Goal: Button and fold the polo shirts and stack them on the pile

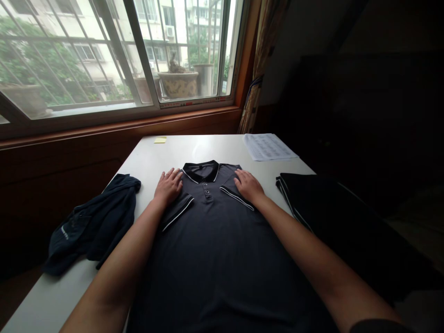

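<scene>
A dark grey polo shirt (215,245) lies front side up in front of me, its black, white-edged collar (200,172) at the far end. Both short sleeves are folded inward over the chest, their white-striped cuffs showing. My left hand (169,186) rests flat on the left shoulder edge of the shirt, fingers stretched out. On the opposite shoulder lies my right hand (248,184), also flat with its fingers extended. Neither hand grips the cloth. The lower end of the shirt runs out of the bottom of the view.
A crumpled dark navy garment (100,222) lies on the white table (222,147) at left. Dark folded clothing with white piping (333,212) lies at right. Printed sheets (269,147) and a yellow sticky note (160,139) are at the far edge, below a barred window (114,55).
</scene>
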### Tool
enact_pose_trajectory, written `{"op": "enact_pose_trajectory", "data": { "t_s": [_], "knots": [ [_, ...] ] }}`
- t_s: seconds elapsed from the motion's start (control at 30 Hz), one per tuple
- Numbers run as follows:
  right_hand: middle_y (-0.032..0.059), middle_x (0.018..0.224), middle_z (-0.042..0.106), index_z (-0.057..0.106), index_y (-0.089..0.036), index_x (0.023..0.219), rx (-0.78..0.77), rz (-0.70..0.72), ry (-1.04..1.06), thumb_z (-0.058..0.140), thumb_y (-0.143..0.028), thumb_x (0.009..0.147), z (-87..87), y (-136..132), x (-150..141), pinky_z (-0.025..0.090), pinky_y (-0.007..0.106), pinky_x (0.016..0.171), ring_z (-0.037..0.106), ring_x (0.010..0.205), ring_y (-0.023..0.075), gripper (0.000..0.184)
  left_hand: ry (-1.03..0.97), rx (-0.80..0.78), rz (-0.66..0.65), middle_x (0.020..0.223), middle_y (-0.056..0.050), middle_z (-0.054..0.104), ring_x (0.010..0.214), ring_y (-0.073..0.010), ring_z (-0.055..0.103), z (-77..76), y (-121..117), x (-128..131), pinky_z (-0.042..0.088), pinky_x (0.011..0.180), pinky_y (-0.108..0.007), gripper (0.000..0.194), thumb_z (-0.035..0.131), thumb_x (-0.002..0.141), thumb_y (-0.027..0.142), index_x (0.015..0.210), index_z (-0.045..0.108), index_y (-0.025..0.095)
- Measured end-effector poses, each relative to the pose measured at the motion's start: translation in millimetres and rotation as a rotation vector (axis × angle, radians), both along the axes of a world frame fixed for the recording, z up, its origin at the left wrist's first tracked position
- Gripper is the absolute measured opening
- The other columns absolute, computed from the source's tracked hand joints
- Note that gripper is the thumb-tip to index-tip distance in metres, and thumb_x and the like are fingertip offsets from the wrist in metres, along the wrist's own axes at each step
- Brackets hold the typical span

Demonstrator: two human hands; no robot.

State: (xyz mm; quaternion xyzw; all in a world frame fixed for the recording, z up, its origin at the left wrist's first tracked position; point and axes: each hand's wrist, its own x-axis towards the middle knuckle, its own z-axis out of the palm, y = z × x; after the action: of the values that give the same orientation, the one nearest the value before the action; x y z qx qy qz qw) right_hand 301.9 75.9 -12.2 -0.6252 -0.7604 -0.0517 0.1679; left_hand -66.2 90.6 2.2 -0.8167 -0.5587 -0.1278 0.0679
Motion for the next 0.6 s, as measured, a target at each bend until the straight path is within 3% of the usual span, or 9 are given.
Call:
{"op": "enact_pose_trajectory", "data": {
  "t_s": [0.17, 0.33, 0.5, 0.6],
  "knots": [
    [0.0149, 0.149, 0.05, 0.049, -0.012, 0.144, 0.045, -0.05, -0.014, 0.04, -0.036, 0.099, 0.2, -54, 33, 0.032, 0.043, 0.118, 0.042, 0.137, 0.0292, 0.052, 0.027, 0.002, -0.043, 0.155, -0.009, 0.045, 0.149, -0.0305, 0.029, 2.3, -45, -17, 0.023, 0.121, -0.057, 0.047, 0.041, 0.1, 0.036, 0.144, 0.05, 0.023],
    [0.0138, 0.141, 0.052, 0.044, -0.02, 0.147, -0.003, -0.131, -0.013, 0.046, -0.045, 0.097, -0.6, -126, 58, 0.042, 0.045, 0.109, 0.048, 0.129, 0.0324, 0.056, -0.023, 0.02, -0.144, 0.155, -0.009, 0.045, 0.148, -0.0324, 0.03, 3.7, -126, -46, 0.032, 0.119, -0.056, 0.047, 0.048, 0.099, 0.037, 0.143, 0.051, 0.023],
    [0.0116, 0.128, 0.059, 0.044, -0.026, 0.144, -0.137, -0.168, 0.101, 0.05, -0.051, 0.093, 3.8, -192, 70, 0.047, 0.044, 0.103, 0.058, 0.119, 0.0313, 0.057, -0.106, -0.037, -0.173, 0.15, -0.005, 0.049, 0.14, -0.0305, 0.042, 3.5, -207, -72, 0.042, 0.114, -0.053, 0.039, 0.056, 0.095, 0.036, 0.134, 0.06, 0.03],
    [0.0126, 0.133, 0.061, 0.04, -0.025, 0.145, -0.294, -0.202, 0.212, 0.05, -0.05, 0.092, 11.7, -222, 73, 0.049, 0.043, 0.101, 0.063, 0.116, 0.0309, 0.06, -0.179, -0.083, -0.155, 0.144, -0.005, 0.056, 0.128, -0.0298, 0.054, 4.9, -246, -77, 0.051, 0.105, -0.05, 0.034, 0.059, 0.093, 0.037, 0.125, 0.066, 0.032]
  ]
}}
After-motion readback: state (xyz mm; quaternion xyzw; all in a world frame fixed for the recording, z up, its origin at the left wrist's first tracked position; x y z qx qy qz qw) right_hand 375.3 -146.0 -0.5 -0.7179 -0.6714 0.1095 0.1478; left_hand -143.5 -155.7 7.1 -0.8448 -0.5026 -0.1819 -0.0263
